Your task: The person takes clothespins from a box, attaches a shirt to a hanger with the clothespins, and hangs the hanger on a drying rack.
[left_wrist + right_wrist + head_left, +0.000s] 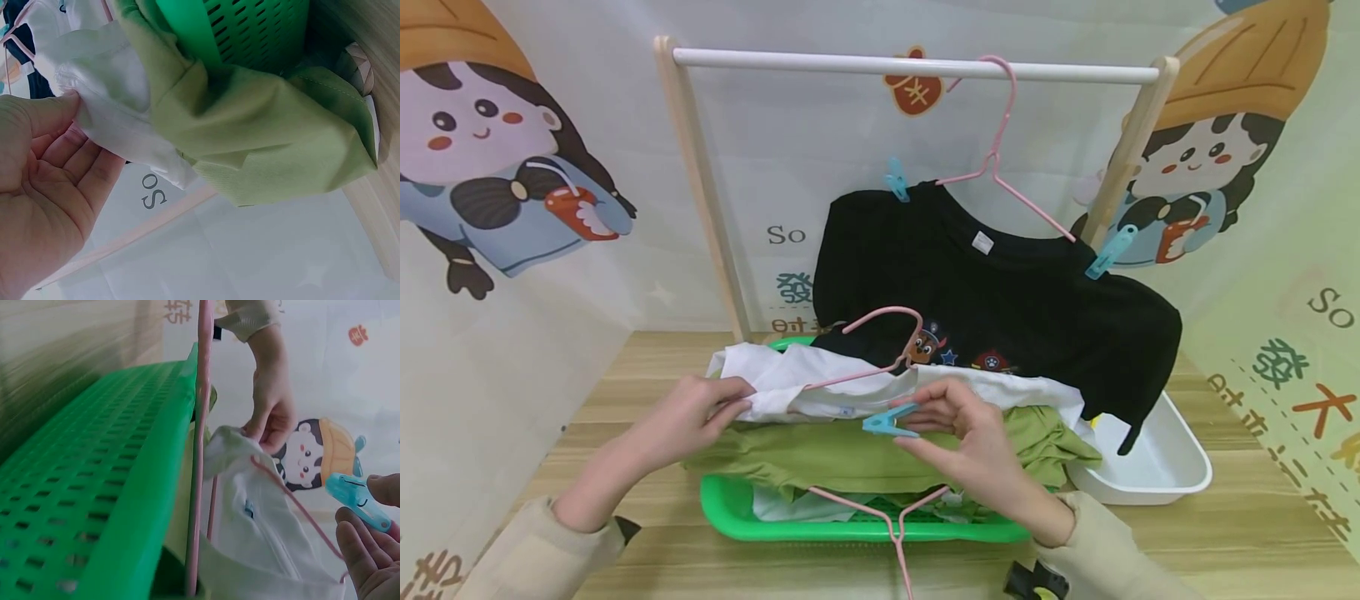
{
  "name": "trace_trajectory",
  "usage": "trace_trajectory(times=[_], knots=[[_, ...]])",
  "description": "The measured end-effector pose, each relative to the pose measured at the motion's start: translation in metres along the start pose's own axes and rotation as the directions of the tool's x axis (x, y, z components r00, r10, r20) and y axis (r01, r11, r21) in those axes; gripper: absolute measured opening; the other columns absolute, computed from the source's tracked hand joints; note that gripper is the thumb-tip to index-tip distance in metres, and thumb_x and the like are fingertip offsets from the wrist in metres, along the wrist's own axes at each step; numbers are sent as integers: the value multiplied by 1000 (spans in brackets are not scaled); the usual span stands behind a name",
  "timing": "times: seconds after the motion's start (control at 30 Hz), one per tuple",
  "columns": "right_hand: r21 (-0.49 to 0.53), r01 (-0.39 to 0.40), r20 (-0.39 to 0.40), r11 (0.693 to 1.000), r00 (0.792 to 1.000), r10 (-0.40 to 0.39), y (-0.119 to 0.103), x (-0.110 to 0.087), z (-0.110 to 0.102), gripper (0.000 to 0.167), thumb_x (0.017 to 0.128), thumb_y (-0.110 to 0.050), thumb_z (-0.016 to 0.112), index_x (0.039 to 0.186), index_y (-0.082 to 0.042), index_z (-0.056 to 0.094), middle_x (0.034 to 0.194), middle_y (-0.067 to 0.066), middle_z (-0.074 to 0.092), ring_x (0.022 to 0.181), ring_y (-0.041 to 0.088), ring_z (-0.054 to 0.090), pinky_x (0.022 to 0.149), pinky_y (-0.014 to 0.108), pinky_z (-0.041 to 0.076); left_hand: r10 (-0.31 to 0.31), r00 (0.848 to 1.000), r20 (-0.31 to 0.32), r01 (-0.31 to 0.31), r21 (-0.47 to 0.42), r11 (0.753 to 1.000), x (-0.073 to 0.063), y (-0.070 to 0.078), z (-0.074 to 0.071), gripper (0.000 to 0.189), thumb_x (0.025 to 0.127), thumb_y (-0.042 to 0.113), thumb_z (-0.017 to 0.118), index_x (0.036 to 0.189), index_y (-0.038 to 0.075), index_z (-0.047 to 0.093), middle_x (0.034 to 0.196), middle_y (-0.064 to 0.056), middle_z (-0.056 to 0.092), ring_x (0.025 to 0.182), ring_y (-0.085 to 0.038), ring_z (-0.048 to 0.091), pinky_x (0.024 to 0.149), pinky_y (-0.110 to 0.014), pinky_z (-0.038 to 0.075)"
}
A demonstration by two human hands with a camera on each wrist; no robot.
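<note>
My left hand [681,429] pinches the left shoulder of a white shirt [119,81] between thumb and fingers. A pink hanger [857,377] lies within the shirt's neckline, its hook sticking up. Over the middle of the shirt, my right hand [973,433] holds a light blue clothespin [883,422] between thumb and fingers, its nose pointing left. In the right wrist view the clothespin [356,500] is apart from the white cloth. Beneath the shirt, a green garment [850,458] drapes across a green basket [737,521].
A black T-shirt [895,267], with blue clothespins [1111,252] at its shoulders, hangs by a pink hanger [996,154] from the white rod [820,62]. Another pink hanger [891,529] juts over the basket's front. On the right stands a white tray [1172,467].
</note>
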State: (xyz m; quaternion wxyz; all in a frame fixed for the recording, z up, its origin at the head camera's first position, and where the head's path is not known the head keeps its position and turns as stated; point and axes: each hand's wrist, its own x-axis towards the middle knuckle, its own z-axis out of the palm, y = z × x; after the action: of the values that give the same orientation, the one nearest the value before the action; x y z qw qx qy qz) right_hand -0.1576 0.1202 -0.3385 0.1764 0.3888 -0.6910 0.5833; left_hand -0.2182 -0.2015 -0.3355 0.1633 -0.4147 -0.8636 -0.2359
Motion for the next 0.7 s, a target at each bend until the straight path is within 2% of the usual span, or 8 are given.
trace_trajectory(times=[0.13, 0.33, 0.53, 0.7], knots=[[1, -6, 7, 1000, 1000, 6, -1, 11, 13, 34, 74, 14, 70, 102, 5, 52, 98, 22, 66, 83, 26, 68, 73, 33, 55, 10, 1000, -9, -10, -6, 1000, -1, 0, 0, 14, 79, -8, 68, 82, 6, 67, 67, 7, 59, 55, 4, 38, 49, -19, 39], [9, -25, 18, 1000, 1000, 25, -5, 27, 27, 35, 74, 12, 72, 102, 3, 53, 99, 19, 66, 85, 24, 67, 74, 32, 55, 21, 1000, -9, -21, -15, 1000, 0, 0, 1, 14, 79, -8, 67, 82, 6, 66, 67, 6, 59, 55, 4, 38, 50, -19, 39], [-2, 7, 30, 1000, 1000, -7, -4, 39, 41, 34, 74, 10, 72, 101, 3, 53, 97, 19, 67, 84, 24, 68, 72, 32, 55, 22, 1000, -12, -22, -7, 1000, -1, 0, 0, 14, 79, -8, 67, 81, 6, 66, 67, 6, 59, 55, 4, 39, 50, -19, 40], [-135, 69, 65, 988, 996, -60, -2, 50, 52, 31, 76, 6, 73, 99, 1, 53, 101, 17, 67, 84, 25, 68, 74, 29, 55, 15, 1000, -8, -15, -6, 1000, -2, 1, -1, 14, 79, -7, 67, 80, 6, 66, 66, 6, 59, 55, 4, 39, 50, -20, 40]])
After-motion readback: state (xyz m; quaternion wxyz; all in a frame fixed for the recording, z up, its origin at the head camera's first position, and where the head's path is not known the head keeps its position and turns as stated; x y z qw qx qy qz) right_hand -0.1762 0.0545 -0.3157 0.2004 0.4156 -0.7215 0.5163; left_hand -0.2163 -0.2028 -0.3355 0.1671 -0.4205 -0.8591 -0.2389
